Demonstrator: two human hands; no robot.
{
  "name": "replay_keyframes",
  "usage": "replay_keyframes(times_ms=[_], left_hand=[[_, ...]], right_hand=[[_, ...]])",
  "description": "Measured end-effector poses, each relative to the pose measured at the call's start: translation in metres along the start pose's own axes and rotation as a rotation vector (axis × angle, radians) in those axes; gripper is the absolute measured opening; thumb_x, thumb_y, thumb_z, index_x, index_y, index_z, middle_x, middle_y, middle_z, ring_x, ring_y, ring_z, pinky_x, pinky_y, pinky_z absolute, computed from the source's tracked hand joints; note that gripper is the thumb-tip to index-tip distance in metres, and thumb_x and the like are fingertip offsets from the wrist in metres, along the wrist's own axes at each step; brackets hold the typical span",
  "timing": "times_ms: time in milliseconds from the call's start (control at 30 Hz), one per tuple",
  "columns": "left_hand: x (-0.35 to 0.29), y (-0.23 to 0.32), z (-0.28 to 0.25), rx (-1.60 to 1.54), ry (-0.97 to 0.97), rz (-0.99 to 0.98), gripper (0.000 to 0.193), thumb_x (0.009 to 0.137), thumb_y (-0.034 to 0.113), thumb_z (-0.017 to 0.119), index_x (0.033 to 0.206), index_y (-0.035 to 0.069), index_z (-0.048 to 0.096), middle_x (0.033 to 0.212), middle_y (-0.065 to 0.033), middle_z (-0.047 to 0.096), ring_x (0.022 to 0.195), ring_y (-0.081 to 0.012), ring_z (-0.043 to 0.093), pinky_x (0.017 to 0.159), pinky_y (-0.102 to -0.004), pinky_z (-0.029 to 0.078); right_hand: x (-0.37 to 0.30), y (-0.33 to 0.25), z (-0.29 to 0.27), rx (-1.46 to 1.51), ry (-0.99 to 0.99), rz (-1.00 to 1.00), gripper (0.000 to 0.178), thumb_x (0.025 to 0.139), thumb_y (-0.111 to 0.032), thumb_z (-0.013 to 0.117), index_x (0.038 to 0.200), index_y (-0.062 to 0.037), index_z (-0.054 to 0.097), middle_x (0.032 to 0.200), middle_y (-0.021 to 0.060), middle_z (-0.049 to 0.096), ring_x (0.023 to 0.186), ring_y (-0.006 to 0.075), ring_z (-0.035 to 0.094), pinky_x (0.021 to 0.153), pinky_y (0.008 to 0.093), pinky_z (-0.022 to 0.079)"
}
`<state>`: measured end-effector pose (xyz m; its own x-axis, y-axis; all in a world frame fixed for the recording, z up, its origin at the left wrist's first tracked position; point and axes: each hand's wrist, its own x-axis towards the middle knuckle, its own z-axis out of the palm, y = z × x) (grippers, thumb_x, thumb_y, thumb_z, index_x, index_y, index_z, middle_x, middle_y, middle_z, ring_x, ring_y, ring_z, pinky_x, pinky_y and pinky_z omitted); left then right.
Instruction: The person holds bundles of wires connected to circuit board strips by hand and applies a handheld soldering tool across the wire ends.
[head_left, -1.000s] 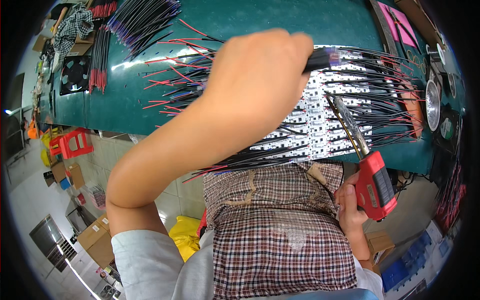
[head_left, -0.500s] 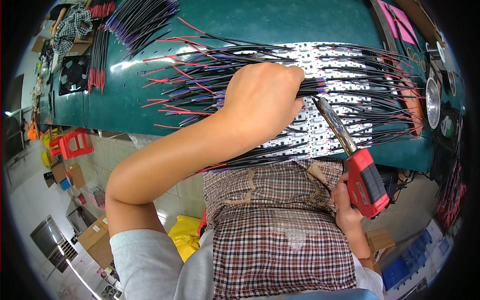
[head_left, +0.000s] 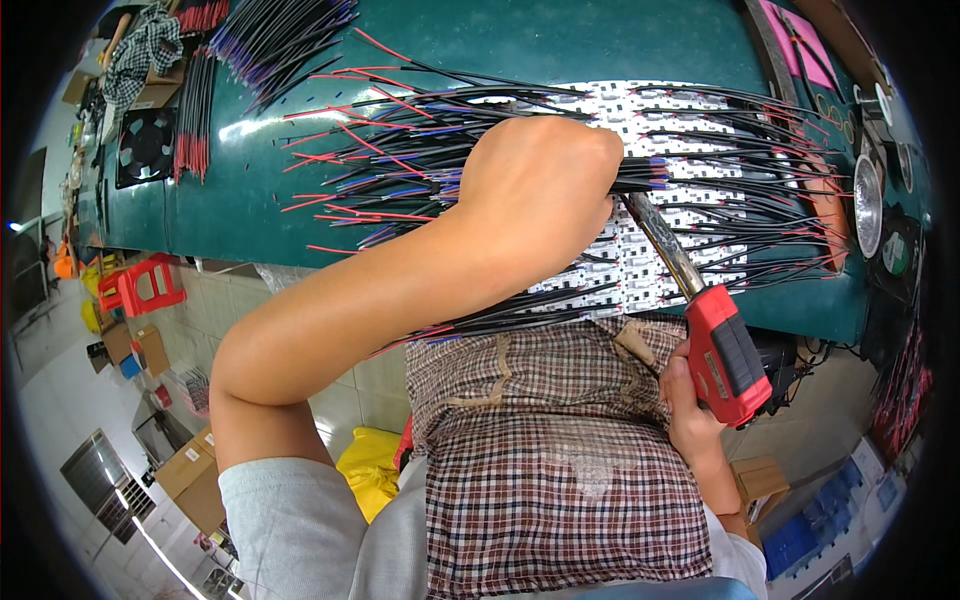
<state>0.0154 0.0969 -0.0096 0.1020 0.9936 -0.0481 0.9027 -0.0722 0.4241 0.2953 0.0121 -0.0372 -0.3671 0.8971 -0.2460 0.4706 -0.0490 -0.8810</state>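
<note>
A panel of white circuit boards (head_left: pixel 612 108) lies near the front edge of the green table, with rows of black wires along both sides. My left hand (head_left: pixel 545 185) is closed over it, gripping a bundle of black wires (head_left: pixel 640 174) whose blue and red ends stick out to the right. My right hand (head_left: pixel 690 405) grips the handle of a red and black soldering gun (head_left: pixel 728 345), held lower right of the panel. Its metal barrel slants up and left, and the tip is just below the wire bundle, close to my left fingers. Whether the tip touches the board I cannot tell.
More black wires (head_left: pixel 280 45) lie in a pile at the far left, beside a red-ended bundle (head_left: pixel 196 120) and a black fan (head_left: pixel 147 148). On the right are a pink sheet (head_left: pixel 800 50) and a silver reel (head_left: pixel 867 205). A red stool (head_left: pixel 150 287) stands left, below the table.
My left hand has shifted slightly right with the wire bundle. The soldering gun has moved a little left and up, its tip still just below the bundle.
</note>
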Motion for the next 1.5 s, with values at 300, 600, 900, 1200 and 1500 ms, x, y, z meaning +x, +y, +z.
replay_keyframes(times_ms=[300,600,900,1200,1500], left_hand=[[0.003,0.003,-0.003,0.026,0.012,0.040,0.007,0.068,0.005,0.064,0.072,0.001,0.067,0.071,-0.0205,0.066,0.069,-0.0370,0.067,0.063,-0.0458,0.055],[0.008,-0.004,-0.004,0.023,-0.031,0.037,0.021,0.071,0.017,0.075,0.077,-0.001,0.067,0.070,-0.0196,0.064,0.071,-0.0373,0.065,0.069,-0.0464,0.051],[0.016,-0.014,-0.006,-0.083,-0.042,0.062,0.020,0.073,0.017,0.071,0.077,-0.003,0.067,0.069,-0.0214,0.063,0.070,-0.0393,0.062,0.069,-0.0464,0.049],[0.013,-0.008,-0.005,-0.042,-0.054,0.056,0.019,0.072,0.016,0.072,0.075,-0.002,0.067,0.071,-0.0203,0.064,0.071,-0.0386,0.063,0.070,-0.0472,0.050],[0.014,-0.004,-0.006,-0.002,-0.081,0.059,0.019,0.071,0.015,0.074,0.075,-0.002,0.067,0.073,-0.0204,0.065,0.072,-0.0384,0.065,0.068,-0.0472,0.051]], right_hand=[[0.003,-0.005,-0.002,-0.022,-0.006,-0.019,0.015,0.097,-0.009,0.056,0.109,-0.0002,0.055,0.072,0.0018,0.053,0.055,0.0071,0.047,0.049,0.0238,0.039],[-0.006,0.001,-0.005,-0.002,0.026,0.034,0.017,0.094,-0.007,0.060,0.108,0.0010,0.059,0.083,0.0075,0.059,0.071,0.0161,0.057,0.063,0.0299,0.046],[-0.003,-0.001,-0.007,-0.023,-0.029,0.012,0.016,0.092,-0.007,0.061,0.106,0.0011,0.059,0.082,0.0077,0.059,0.069,0.0161,0.056,0.061,0.0296,0.045],[-0.003,-0.005,-0.009,-0.064,0.005,0.079,0.018,0.086,-0.010,0.068,0.099,0.0012,0.064,0.088,0.0135,0.062,0.075,0.0267,0.062,0.067,0.0356,0.049],[0.000,-0.006,-0.008,-0.057,-0.003,0.035,0.015,0.086,-0.010,0.067,0.096,0.0010,0.063,0.085,0.0126,0.061,0.072,0.0261,0.061,0.066,0.0344,0.049]])
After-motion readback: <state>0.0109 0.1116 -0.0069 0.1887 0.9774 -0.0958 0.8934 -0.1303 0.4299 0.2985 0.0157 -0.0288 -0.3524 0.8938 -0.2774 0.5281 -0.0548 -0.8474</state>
